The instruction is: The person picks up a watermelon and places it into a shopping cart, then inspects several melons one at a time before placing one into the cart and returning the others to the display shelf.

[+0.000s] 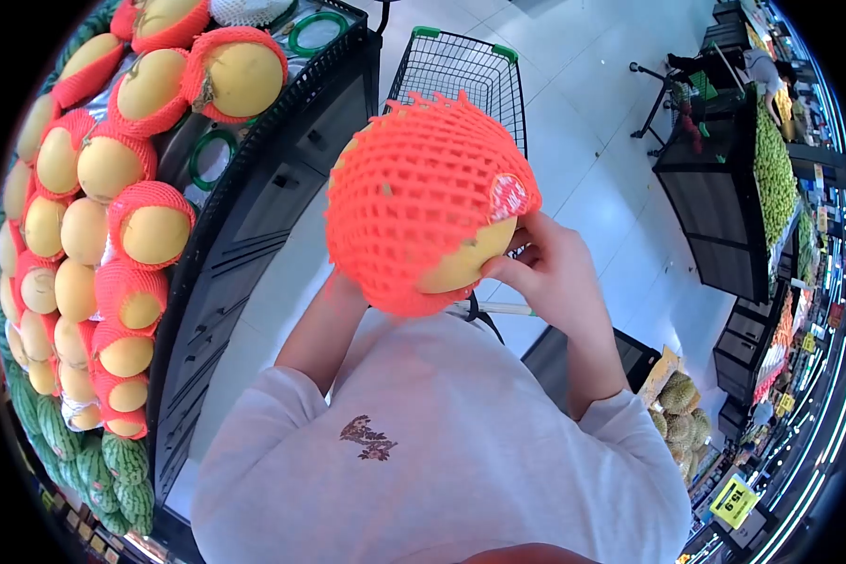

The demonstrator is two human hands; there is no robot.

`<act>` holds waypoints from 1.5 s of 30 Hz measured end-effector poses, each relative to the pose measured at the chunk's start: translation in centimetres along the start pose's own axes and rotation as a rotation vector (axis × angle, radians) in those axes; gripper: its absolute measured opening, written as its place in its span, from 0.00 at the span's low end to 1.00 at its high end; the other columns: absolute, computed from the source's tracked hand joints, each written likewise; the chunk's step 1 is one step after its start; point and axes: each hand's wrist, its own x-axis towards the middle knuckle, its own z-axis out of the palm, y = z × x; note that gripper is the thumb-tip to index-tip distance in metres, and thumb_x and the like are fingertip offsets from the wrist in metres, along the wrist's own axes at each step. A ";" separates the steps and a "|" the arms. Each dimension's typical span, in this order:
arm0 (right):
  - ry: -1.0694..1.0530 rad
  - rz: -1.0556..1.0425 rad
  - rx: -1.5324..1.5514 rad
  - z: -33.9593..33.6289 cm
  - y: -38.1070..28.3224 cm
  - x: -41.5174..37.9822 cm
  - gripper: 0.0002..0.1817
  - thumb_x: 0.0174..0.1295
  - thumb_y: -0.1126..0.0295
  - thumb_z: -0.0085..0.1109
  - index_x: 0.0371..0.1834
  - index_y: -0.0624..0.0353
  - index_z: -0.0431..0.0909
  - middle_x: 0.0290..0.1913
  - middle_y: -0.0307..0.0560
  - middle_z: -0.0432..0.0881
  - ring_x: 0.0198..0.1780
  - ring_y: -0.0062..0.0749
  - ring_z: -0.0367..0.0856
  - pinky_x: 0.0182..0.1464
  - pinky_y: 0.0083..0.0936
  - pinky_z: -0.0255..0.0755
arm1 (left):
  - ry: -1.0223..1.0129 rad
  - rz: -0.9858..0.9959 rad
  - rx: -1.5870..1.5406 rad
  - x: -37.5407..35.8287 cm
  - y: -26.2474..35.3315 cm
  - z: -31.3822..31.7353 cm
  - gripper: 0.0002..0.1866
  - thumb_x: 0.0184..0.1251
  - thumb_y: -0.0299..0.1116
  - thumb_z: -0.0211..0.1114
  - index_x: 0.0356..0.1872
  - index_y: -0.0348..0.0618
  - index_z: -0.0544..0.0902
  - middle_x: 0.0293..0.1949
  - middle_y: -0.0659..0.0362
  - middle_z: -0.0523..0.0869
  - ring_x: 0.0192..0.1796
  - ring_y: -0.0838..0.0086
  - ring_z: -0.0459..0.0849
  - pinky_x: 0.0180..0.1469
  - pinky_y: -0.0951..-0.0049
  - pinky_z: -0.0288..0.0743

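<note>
A large yellow melon (462, 264) in a red foam net (404, 197) is held up in front of my chest. A red and white sticker (509, 197) shows on its right side. The fingers and thumb of my right hand (540, 268) are closed at the net's lower right edge, where yellow rind is bare. My left hand (348, 285) is under the melon's left side, mostly hidden behind it, and its fingers do not show.
An empty shopping cart (461, 70) stands beyond the melon. At the left, a black-edged display (254, 141) bears netted yellow melons (152, 235) and watermelons (89, 465). Durians (679, 395) lie at the lower right. A person (763, 73) is near the green fruit stand (774, 169).
</note>
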 end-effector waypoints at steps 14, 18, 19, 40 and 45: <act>0.489 -0.923 -0.227 1.7 -4.9 -0.3 0.38 0.43 0.62 0.87 0.58 0.61 0.78 0.63 0.54 0.80 0.59 0.41 0.82 0.59 0.31 0.75 | -0.179 -0.075 0.091 -1.0 -0.3 8.9 0.46 0.74 0.73 0.46 0.79 0.46 0.64 0.76 0.50 0.70 0.75 0.55 0.72 0.74 0.49 0.68; 0.302 -1.058 -0.113 2.1 -8.2 2.9 0.36 0.47 0.65 0.83 0.61 0.62 0.80 0.63 0.55 0.81 0.62 0.45 0.82 0.64 0.34 0.75 | -0.205 -0.046 0.103 -1.1 -0.4 9.2 0.45 0.74 0.72 0.46 0.79 0.47 0.64 0.76 0.50 0.70 0.75 0.56 0.72 0.74 0.49 0.68; 0.250 -1.124 -0.186 1.8 -9.1 3.4 0.32 0.47 0.67 0.82 0.58 0.62 0.82 0.60 0.54 0.83 0.59 0.44 0.84 0.61 0.33 0.77 | -0.199 -0.037 0.101 -1.3 -0.3 9.2 0.45 0.74 0.72 0.46 0.79 0.47 0.64 0.76 0.51 0.70 0.75 0.56 0.72 0.74 0.49 0.68; -0.028 -0.527 0.772 5.7 3.5 5.4 0.56 0.63 0.26 0.57 0.80 0.62 0.59 0.76 0.51 0.69 0.77 0.44 0.68 0.74 0.43 0.66 | -0.131 0.070 0.047 -2.8 -0.9 5.4 0.41 0.78 0.68 0.46 0.79 0.48 0.64 0.77 0.52 0.70 0.75 0.57 0.73 0.73 0.49 0.70; -0.035 -0.393 1.134 10.5 8.8 1.5 0.55 0.63 0.29 0.61 0.80 0.61 0.59 0.77 0.50 0.68 0.75 0.41 0.71 0.71 0.40 0.72 | -0.112 0.077 0.074 -1.5 -0.2 3.9 0.40 0.78 0.67 0.46 0.79 0.48 0.64 0.77 0.52 0.70 0.74 0.57 0.73 0.73 0.49 0.71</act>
